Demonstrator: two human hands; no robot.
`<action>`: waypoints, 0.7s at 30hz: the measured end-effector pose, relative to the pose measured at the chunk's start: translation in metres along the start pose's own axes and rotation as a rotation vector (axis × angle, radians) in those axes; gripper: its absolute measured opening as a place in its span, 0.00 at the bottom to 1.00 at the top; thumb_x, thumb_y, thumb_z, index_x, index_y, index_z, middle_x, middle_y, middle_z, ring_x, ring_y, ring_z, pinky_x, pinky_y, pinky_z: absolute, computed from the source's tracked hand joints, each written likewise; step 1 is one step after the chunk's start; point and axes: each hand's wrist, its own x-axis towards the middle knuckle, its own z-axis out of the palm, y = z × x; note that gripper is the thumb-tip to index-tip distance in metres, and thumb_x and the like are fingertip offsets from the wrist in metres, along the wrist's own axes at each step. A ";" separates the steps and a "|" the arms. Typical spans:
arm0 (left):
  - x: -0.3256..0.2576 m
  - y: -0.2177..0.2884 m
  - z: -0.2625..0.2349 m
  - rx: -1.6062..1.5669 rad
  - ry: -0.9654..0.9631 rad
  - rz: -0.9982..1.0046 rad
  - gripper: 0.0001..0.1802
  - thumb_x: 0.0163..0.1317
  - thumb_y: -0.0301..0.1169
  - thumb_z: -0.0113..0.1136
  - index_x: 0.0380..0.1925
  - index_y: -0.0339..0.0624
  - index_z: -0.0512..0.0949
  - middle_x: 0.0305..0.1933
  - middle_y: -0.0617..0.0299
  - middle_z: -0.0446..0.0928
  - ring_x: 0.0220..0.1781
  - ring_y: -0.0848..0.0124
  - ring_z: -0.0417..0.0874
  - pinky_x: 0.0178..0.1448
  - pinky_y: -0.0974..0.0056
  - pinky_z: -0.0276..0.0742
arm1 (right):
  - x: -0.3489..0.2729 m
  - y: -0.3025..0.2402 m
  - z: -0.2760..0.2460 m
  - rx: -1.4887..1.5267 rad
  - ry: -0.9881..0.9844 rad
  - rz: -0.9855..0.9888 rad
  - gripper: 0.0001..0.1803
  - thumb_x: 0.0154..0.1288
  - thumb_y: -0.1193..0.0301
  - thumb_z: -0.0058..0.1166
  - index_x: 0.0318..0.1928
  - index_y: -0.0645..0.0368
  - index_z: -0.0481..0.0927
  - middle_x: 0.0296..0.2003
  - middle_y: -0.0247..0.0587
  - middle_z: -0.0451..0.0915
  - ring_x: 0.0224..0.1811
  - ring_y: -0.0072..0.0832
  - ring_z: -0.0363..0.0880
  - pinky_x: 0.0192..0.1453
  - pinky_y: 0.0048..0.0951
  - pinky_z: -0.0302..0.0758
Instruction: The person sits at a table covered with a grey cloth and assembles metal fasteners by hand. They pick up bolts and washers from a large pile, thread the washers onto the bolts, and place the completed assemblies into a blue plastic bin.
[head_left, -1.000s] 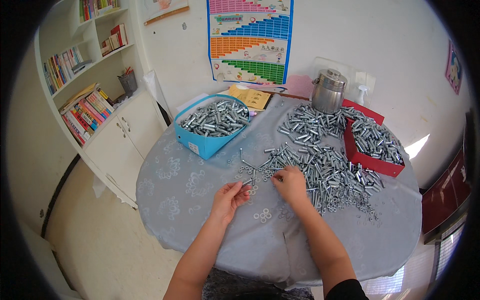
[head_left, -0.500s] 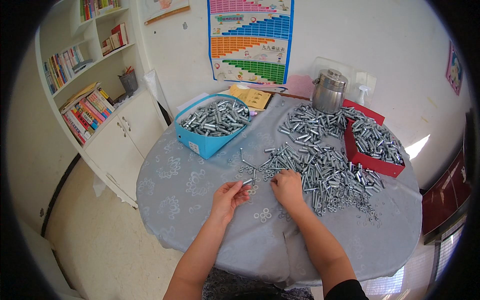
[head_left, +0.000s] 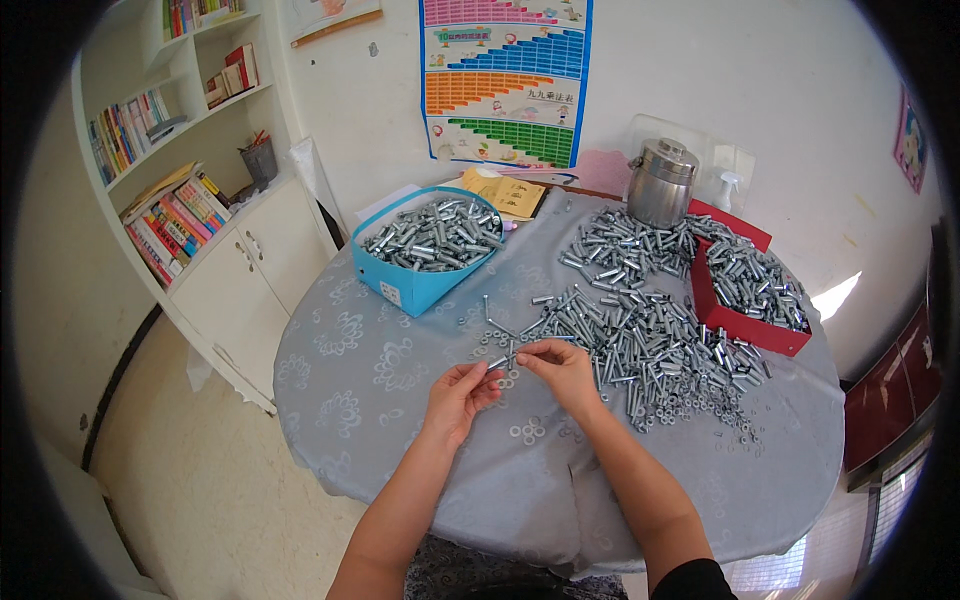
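My left hand (head_left: pixel 460 402) is closed, thumb and fingers pinching a short silvery metal bolt (head_left: pixel 497 364) that points toward my right hand. Thumb and fingertips of my right hand (head_left: pixel 563 376) are pinched together at the bolt's far end; whatever they hold is too small to make out. Loose washers (head_left: pixel 527 431) lie on the cloth below and between my hands. A big heap of bolts and metal sleeves (head_left: pixel 650 345) spreads just right of my right hand, with many small nuts (head_left: pixel 670 404) along its near edge.
A blue box (head_left: pixel 415 290) full of assembled-looking metal bolts stands at the back left. On the right, a red box (head_left: pixel 745 330) holds metal sleeves. Behind the heap stands a steel canister (head_left: pixel 660 185). A grey patterned cloth (head_left: pixel 370 400) covers the round table.
My right hand has moved left from the edge of the heap to the end of the bolt. My left hand stays nearly still, keeping its hold.
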 end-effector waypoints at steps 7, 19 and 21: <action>0.001 -0.002 0.000 -0.021 -0.002 -0.008 0.08 0.59 0.30 0.55 0.32 0.36 0.72 0.34 0.54 0.77 0.29 0.74 0.78 0.35 0.72 0.79 | -0.002 0.004 0.004 0.060 -0.107 -0.101 0.06 0.54 0.76 0.57 0.33 0.64 0.79 0.34 0.34 0.79 0.37 0.17 0.75 0.41 0.18 0.71; 0.001 -0.001 0.000 -0.035 0.016 0.011 0.08 0.58 0.29 0.56 0.33 0.36 0.72 0.34 0.52 0.77 0.29 0.73 0.78 0.34 0.69 0.80 | 0.000 0.012 -0.016 -1.166 0.045 -0.527 0.09 0.47 0.69 0.57 0.31 0.58 0.80 0.26 0.39 0.76 0.36 0.37 0.72 0.38 0.37 0.68; 0.001 -0.001 0.000 -0.035 0.015 0.013 0.09 0.58 0.29 0.56 0.34 0.35 0.71 0.34 0.51 0.77 0.29 0.72 0.79 0.34 0.69 0.80 | 0.001 0.014 -0.018 -1.178 0.036 -0.470 0.09 0.46 0.68 0.58 0.29 0.57 0.80 0.26 0.39 0.76 0.35 0.36 0.73 0.37 0.36 0.69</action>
